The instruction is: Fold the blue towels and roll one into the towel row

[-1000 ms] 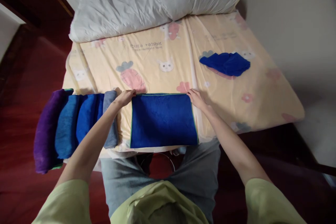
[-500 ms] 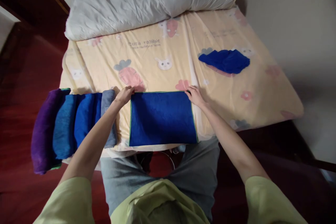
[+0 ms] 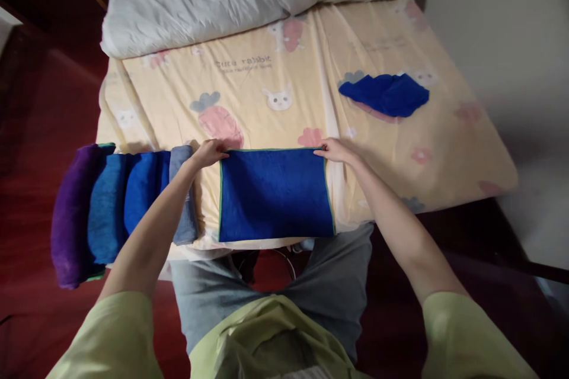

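A blue towel [image 3: 275,195] with green edging lies flat at the bed's near edge, in front of my lap. My left hand [image 3: 210,153] pinches its far left corner. At the far right corner, my right hand [image 3: 333,150] has its thumb and fingers closed on the towel's edge. Left of the towel, rolled or folded towels stand in a row: purple [image 3: 73,219], teal [image 3: 106,210], bright blue [image 3: 141,189] and grey [image 3: 184,213]. My left forearm passes over part of the row.
A crumpled blue cloth [image 3: 386,95] lies on the right of the patterned bed sheet [image 3: 249,95]. A large pale grey quilt [image 3: 213,0] covers the far side of the bed. A wall rises on the right.
Both hands still hold the towel's far corners, the right hand now turned more sideways. The whole view has shifted slightly.
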`<state>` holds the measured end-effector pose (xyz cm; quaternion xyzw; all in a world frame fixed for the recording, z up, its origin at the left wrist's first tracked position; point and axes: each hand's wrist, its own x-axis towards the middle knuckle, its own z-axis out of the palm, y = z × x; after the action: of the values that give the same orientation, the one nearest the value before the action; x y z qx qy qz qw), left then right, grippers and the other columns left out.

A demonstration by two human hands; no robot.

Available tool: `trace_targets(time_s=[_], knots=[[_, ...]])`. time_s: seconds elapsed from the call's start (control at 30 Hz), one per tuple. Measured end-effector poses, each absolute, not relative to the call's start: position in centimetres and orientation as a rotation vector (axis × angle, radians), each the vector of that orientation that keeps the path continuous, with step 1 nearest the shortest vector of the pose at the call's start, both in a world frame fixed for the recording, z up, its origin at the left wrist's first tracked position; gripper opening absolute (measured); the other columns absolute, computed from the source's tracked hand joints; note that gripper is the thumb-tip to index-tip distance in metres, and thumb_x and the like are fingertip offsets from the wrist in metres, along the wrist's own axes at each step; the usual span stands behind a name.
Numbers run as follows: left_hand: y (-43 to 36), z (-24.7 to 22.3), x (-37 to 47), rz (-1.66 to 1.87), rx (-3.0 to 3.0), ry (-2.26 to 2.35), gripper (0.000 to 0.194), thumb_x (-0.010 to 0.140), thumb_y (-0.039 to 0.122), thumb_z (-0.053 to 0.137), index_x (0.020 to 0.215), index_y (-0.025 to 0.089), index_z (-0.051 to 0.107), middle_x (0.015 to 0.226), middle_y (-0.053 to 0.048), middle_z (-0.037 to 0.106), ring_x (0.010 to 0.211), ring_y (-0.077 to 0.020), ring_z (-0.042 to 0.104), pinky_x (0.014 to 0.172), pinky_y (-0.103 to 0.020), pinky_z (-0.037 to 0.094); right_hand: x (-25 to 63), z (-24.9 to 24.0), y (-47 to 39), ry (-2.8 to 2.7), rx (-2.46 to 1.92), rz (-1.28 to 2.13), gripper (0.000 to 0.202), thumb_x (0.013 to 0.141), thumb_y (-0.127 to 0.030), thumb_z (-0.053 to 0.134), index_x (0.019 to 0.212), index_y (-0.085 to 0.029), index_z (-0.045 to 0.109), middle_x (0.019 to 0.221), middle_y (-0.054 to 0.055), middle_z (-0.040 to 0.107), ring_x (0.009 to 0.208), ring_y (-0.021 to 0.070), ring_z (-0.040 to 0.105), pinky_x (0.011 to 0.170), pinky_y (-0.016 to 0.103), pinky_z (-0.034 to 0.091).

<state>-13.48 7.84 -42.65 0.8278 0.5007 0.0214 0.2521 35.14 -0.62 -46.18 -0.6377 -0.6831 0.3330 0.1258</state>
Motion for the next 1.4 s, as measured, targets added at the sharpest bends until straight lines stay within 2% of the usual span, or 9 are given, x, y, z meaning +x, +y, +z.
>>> trace_targets(time_s=[0.23,0.4,0.57,0.67,0.73,0.83,1.0,1.17,1.4], knots=[[7.6,-42.6,-13.9,0.05,2.227,1.392,0.022,0.08,0.039,0.07,0.091,0.019,0.071,0.084,-0.003,0.072,0.083,-0.0195,0.067,0.083,-0.03,0.05,35.6,-45.3,-0.4,-1.857,-1.842,1.123,0.041,0.078,-0.053,0.083,0.076,-0.02,0.059,0.063,-0.001,0.059,0.064,0.016,0.059,0.064,0.027,0.047],[9.5,-41.0,-12.9,0.098,2.209,1.581,0.02,0.085,0.031,0.071,0.097,0.016,0.072,0.093,-0.008,0.075,0.09,-0.0199,0.068,0.087,-0.031,0.052,35.8,-45.7,2.1,-1.74,-1.894,0.85,0.038,0.082,-0.05,0.082,0.094,-0.018,0.066,0.071,0.003,0.066,0.074,0.0199,0.064,0.075,0.034,0.056],[10.3,-40.8,-10.0,0.204,2.118,1.852,0.024,0.095,0.025,0.061,0.115,0.015,0.068,0.111,-0.013,0.074,0.111,-0.0271,0.065,0.103,-0.043,0.05,33.2,-45.9,3.5,-1.703,-2.031,0.414,0.026,0.098,-0.036,0.061,0.111,-0.015,0.068,0.097,0.013,0.071,0.108,0.0286,0.066,0.1,0.046,0.054],[7.3,-41.6,-7.0,0.339,2.239,1.845,0.037,0.1,0.03,0.053,0.133,0.017,0.06,0.139,-0.017,0.063,0.142,-0.0354,0.046,0.119,-0.056,0.035,29.4,-45.5,2.0,-1.759,-2.07,0.214,0.036,0.102,-0.028,0.049,0.131,-0.013,0.062,0.129,0.019,0.065,0.137,0.0373,0.051,0.116,0.063,0.039],[4.3,-42.4,-5.0,0.394,2.401,1.631,0.045,0.103,0.034,0.047,0.144,0.019,0.054,0.158,-0.015,0.048,0.153,-0.0345,0.033,0.126,-0.057,0.024,26.5,-45.3,0.0,-1.885,-1.961,0.202,0.047,0.104,-0.029,0.044,0.148,-0.013,0.051,0.152,0.02,0.051,0.151,0.039,0.034,0.123,0.069,0.027],[0.7,-44.2,-2.9,0.339,2.537,1.334,0.056,0.104,0.042,0.042,0.155,0.018,0.047,0.168,-0.014,0.035,0.159,-0.0338,0.021,0.13,-0.057,0.013,23.1,-45.9,-3.0,-2.122,-1.761,0.324,0.059,0.106,-0.037,0.043,0.161,-0.016,0.037,0.169,0.015,0.032,0.16,0.036,0.018,0.129,0.068,0.014],[1.2,-46.3,-3.3,0.347,2.412,1.498,0.068,0.103,0.053,0.044,0.162,0.019,0.041,0.172,-0.014,0.027,0.162,-0.0372,0.007,0.129,-0.064,0.007,22.9,-48.1,-3.5,-2.101,-1.796,0.424,0.068,0.107,-0.048,0.039,0.167,-0.02,0.025,0.174,0.01,0.021,0.164,0.0315,0.008,0.131,0.067,0.005],[1.2,-44.7,-3.5,0.36,2.313,1.615,0.067,0.103,0.048,0.044,0.163,0.018,0.039,0.173,-0.014,0.022,0.163,-0.0366,0.006,0.129,-0.066,0.008,23.2,-47.3,-2.0,-1.931,-1.895,0.424,0.066,0.108,-0.045,0.034,0.168,-0.017,0.023,0.174,0.011,0.019,0.164,0.0295,0.005,0.132,0.065,0.003],[-12.3,-44.2,-3.6,0.203,2.542,1.228,0.063,0.107,0.042,0.037,0.164,0.016,0.035,0.175,-0.012,0.016,0.163,-0.0302,0.008,0.133,-0.056,0.013,19.2,-44.7,-13.8,-2.253,-1.635,0.473,0.065,0.107,-0.04,0.041,0.168,-0.023,0.025,0.175,0.005,0.015,0.164,0.0266,0.01,0.135,0.058,0.01]])
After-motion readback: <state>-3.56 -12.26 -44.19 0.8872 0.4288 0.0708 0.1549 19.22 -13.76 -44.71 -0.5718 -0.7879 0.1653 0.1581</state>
